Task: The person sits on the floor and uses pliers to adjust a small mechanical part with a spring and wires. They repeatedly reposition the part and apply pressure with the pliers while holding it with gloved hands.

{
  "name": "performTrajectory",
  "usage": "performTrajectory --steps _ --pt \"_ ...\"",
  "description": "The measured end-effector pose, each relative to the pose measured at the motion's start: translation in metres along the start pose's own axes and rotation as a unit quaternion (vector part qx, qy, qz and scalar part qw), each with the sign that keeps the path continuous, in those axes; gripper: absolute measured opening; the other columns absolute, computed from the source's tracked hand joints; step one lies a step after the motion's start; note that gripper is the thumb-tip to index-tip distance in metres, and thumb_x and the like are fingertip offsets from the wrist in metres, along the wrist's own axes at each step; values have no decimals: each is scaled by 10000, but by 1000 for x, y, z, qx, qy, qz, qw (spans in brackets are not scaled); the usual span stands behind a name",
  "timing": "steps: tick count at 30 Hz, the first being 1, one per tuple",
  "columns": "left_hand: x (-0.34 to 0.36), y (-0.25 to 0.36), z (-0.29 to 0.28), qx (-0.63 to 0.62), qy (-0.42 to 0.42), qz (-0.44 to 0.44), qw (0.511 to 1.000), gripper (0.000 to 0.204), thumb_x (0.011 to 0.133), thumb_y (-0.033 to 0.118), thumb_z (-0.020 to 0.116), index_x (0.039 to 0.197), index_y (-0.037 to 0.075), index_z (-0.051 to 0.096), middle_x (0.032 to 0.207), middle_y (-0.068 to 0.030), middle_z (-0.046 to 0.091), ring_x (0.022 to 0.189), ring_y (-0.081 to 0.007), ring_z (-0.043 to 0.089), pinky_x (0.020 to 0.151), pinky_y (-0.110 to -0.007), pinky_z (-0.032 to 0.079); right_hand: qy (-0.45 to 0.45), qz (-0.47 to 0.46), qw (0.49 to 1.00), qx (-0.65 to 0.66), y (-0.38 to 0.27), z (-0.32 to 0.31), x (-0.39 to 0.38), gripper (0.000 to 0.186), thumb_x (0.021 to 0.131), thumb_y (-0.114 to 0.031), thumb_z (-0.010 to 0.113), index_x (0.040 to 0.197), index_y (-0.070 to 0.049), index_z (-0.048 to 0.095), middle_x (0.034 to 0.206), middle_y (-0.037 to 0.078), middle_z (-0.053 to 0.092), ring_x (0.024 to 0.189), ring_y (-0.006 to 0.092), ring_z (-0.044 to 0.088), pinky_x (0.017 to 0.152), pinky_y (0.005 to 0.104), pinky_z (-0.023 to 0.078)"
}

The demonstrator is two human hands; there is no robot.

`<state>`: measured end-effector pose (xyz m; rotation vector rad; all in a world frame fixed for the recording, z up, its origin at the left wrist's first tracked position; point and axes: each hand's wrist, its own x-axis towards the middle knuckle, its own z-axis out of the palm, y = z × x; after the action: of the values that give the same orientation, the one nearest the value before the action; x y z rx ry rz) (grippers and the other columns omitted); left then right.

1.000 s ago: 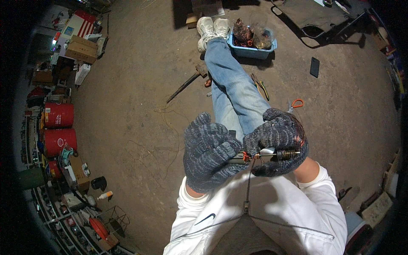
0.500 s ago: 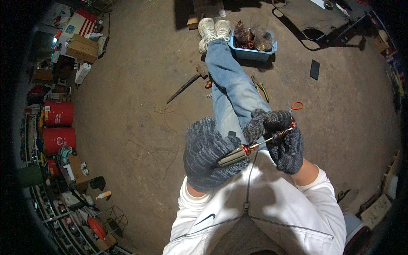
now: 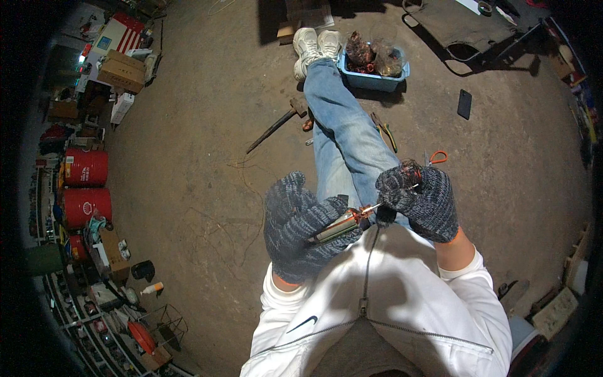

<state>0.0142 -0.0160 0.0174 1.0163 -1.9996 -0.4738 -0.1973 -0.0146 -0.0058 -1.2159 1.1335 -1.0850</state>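
Stripping the winding: my guess at the job; I'd brace the motor armature [image 3: 345, 222] by its core [image 3: 335, 230] and ease the copper windings [image 3: 365, 212] loose in short, even pulls along the shaft [image 3: 375, 207].
Armature's looks: grey ridged core, reddish windings bunched at one end, slim bright shaft.
Armature's place: held on the near side of the blue tub [image 3: 375, 82], well apart from it.
Left hand [image 3: 292, 232]: clamped round the core.
Right hand [image 3: 432, 202]: seems curled closed about the shaft's end, a wire tangle [image 3: 411, 171] at its fingers.
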Motion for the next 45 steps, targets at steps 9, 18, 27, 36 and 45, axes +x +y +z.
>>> performTrajectory --steps 9,18,27,36,45 --pt "-6 -3 -43 66 70 -1 995 216 652 172 720 796 16 682 793 -114 656 818 -266 610 872 -407 376 10 -25 979 203 14 -20 16 210 870 -143 497 886 49 580 812 118 618 663 198 615 636 317 498" --pt "-23 -7 -54 -50 172 -27 983 125 694 158 657 691 35 680 642 -79 654 623 -186 637 873 -347 428 33 8 923 384 40 -12 13 263 885 -270 464 819 -21 518 796 116 563 793 231 547 844 396 405" --pt "-12 -9 -57 -84 217 -34 972 110 665 83 649 696 -23 648 630 -94 620 636 -219 583 748 -362 436 43 -41 947 317 34 -8 10 246 860 -255 498 814 -14 513 792 122 565 775 242 545 844 399 391" --pt "-12 -20 -57 67 224 -21 972 177 644 29 707 816 4 674 888 -105 649 866 -241 599 887 -410 407 26 -2 913 408 42 -9 7 212 858 -227 511 853 -14 513 835 118 566 863 270 565 892 436 394" --pt "-2 -34 -45 180 93 -112 973 166 648 114 689 806 74 656 909 -87 621 1010 -254 524 1007 -446 270 28 140 820 555 60 4 3 200 849 -85 524 1043 -36 517 982 136 557 920 262 567 858 372 472"
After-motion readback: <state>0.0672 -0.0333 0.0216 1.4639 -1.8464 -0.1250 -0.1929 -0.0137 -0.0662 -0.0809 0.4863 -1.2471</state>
